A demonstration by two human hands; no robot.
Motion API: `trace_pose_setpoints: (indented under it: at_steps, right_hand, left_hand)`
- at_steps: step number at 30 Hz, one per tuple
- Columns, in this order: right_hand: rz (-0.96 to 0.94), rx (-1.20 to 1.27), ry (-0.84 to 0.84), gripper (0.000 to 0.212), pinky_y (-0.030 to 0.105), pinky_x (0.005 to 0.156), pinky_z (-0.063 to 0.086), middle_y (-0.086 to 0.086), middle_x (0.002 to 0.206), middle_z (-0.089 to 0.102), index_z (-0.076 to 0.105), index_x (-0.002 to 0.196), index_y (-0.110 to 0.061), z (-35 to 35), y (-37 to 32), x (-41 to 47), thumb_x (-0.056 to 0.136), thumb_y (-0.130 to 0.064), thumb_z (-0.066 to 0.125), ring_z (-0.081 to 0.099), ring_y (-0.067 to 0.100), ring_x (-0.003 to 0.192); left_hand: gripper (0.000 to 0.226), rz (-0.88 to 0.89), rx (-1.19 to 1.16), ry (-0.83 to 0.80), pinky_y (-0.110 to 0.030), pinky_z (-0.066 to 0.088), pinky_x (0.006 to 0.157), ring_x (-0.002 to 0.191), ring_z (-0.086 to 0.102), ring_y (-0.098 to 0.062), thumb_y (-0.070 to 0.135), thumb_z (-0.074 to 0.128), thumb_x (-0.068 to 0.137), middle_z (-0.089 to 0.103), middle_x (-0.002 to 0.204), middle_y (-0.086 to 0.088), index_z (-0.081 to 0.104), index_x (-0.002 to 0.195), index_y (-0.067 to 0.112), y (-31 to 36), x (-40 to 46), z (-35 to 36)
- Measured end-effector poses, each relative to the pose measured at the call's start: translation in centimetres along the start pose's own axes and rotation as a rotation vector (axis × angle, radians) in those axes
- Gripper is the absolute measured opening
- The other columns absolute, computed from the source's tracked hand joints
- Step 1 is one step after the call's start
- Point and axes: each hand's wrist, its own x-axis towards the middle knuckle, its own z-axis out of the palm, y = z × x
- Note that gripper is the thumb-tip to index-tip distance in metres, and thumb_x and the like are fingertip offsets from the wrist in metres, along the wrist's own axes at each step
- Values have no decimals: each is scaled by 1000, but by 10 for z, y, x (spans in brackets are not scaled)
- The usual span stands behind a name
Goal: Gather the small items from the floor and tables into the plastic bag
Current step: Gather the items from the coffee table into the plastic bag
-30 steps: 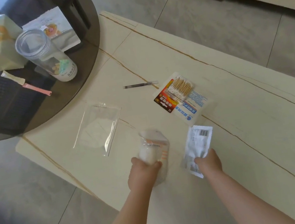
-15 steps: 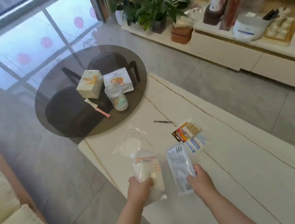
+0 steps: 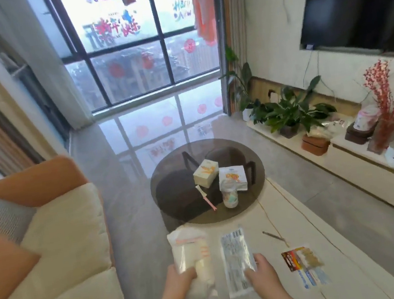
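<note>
Both packets (image 3: 236,257) higher, off table (image 3: 361,278)

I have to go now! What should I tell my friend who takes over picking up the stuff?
Left hand grips the plastic bag, which already has something white inside. Right hand pinches a flat white packet, not bagged yet.
Left on the pale table: the swab pack and the pen.
On the glass table: a pink stick, a jar, a box and a flat pack.
Next, probably: packet into bag, then the rest.
</note>
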Motion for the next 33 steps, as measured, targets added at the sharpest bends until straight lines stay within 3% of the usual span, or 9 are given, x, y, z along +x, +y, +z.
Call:
trace_pose_setpoints:
  at_steps: [2,5,7,10,13,20,22,27,33]
  right_hand:
    - [-39,0,-56,22,28,64,52,0,95,62,53,105,-17,18,-23,-8,88,-5,48,62,17,85]
    - [-103,-43,-160,21,26,61,52,1,96,63,54,101,-18,53,-50,-22,88,-3,47,63,18,87]
    - [-144,-84,-218,23,28,67,55,4,100,64,57,105,-15,82,-64,-31,89,-2,47,64,20,91]
    - [-187,-142,-314,21,34,78,57,4,103,64,53,104,-19,129,-82,-49,91,-4,48,64,22,95]
    - [-253,-253,-402,16,41,84,56,3,96,63,52,101,-19,185,-92,-65,91,-7,48,65,22,91]
    - [-323,-411,-622,13,18,35,36,5,75,62,53,98,-12,305,-113,-124,94,-7,41,54,13,44]
    - [-330,-462,-654,16,19,35,34,5,70,61,53,104,-13,338,-113,-133,95,-10,41,50,12,37]
    - [-252,-558,-690,18,23,37,32,6,75,59,44,114,-20,413,-107,-155,97,-14,40,47,16,42]
    - [-117,-751,-761,42,22,39,40,17,99,61,32,137,-13,486,-70,-168,96,-7,27,57,15,44]
  left_hand:
    - [47,18,-73,48,-24,42,54,68,56,-19,17,58,56,60,81,-10,57,99,-1,1,-10,-27]
    - [11,20,-187,148,-20,37,53,66,50,-15,-1,58,82,54,77,-6,52,83,8,-4,-25,-70]
    - [8,34,-226,223,-22,39,53,63,52,-15,5,60,77,56,71,-4,56,84,6,-14,-33,-101]
    - [50,26,-308,316,-23,42,57,69,57,-19,20,54,52,62,78,-4,57,100,7,-41,-38,-154]
    - [38,-11,-368,392,-25,43,60,77,59,-19,14,63,72,63,88,-3,54,109,12,-73,-47,-208]
    - [55,-179,-455,572,-31,48,80,96,58,-29,27,65,77,60,108,-11,52,127,9,-156,-65,-325]
    - [68,-250,-459,593,-38,52,88,100,60,-31,37,66,71,61,113,-12,50,131,10,-182,-70,-355]
    - [69,-399,-424,593,-35,58,52,102,52,-30,31,62,88,45,130,-9,28,147,20,-236,-79,-409]
    - [88,-468,-340,516,-33,59,60,122,48,-29,35,68,83,31,151,-2,14,152,26,-295,-60,-439]
